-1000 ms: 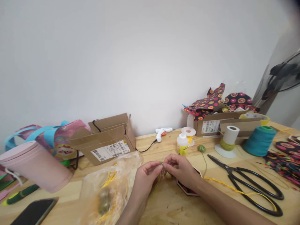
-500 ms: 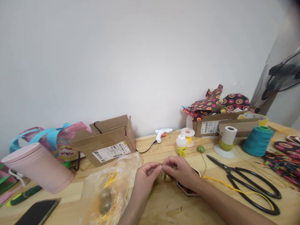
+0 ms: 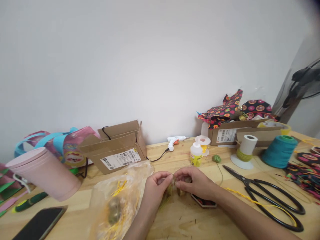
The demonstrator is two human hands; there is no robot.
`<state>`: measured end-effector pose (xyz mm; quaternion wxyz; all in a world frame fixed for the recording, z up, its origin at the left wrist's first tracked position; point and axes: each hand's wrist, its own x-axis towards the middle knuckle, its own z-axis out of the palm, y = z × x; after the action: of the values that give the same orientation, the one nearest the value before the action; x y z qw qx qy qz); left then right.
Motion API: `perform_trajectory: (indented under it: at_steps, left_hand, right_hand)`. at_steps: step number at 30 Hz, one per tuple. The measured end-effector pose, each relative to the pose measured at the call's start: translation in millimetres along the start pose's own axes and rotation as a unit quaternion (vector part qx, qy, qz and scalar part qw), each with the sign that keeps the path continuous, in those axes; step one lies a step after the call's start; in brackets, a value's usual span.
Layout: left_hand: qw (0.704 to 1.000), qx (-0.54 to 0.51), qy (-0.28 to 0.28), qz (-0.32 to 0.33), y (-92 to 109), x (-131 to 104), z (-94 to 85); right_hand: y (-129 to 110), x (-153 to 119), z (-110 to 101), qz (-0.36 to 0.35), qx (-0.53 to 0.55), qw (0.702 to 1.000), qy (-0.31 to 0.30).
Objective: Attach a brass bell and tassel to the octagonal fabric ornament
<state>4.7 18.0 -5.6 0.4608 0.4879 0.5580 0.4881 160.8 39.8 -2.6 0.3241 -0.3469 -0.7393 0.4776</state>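
Observation:
My left hand [image 3: 160,186] pinches green thread [image 3: 168,195] that hangs below its fingertips, over the wooden table. Close beside it, fingertips nearly touching, my right hand [image 3: 191,181] is closed at the same thread; a small brassy piece [image 3: 180,192] hangs under its fingers. Partly covered by my right hand and wrist, a dark patterned hexagonal piece [image 3: 203,202] with a pale edge lies on the table. The exact point where the thread is gripped is too small to make out.
Left of my hands lies a plastic bag [image 3: 120,200] with yellow cords. Black scissors [image 3: 265,193], a glue bottle [image 3: 196,155], a green thread ball [image 3: 216,158] and a teal cone [image 3: 280,151] are to the right. Behind stand a cardboard box [image 3: 120,150] and a glue gun [image 3: 173,143].
The view has shifted slightly, so the table items sit farther right. My right fingers have moved a little away from my left fingertips, and the brassy piece shows more.

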Motion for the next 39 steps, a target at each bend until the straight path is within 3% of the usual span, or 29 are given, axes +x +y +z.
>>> perform_trajectory:
  at_steps: [5, 25, 39]
  left_hand:
    - [1.000, -0.005, -0.024, -0.001, -2.8, 1.3, -3.1]
    - [0.993, -0.049, -0.100, -0.025, 1.4, -0.6, -4.7]
    - [0.988, 0.072, -0.137, -0.008, -2.6, -3.7, 0.0]
  right_hand:
    - [3.6, -0.8, 1.0, 0.008, -0.027, 1.000, 0.006]
    - [7.7, 1.7, 4.6, 0.000, 0.034, 0.999, 0.033]
    - [1.9, -0.8, 2.3, 0.019, 0.056, 0.998, 0.007]
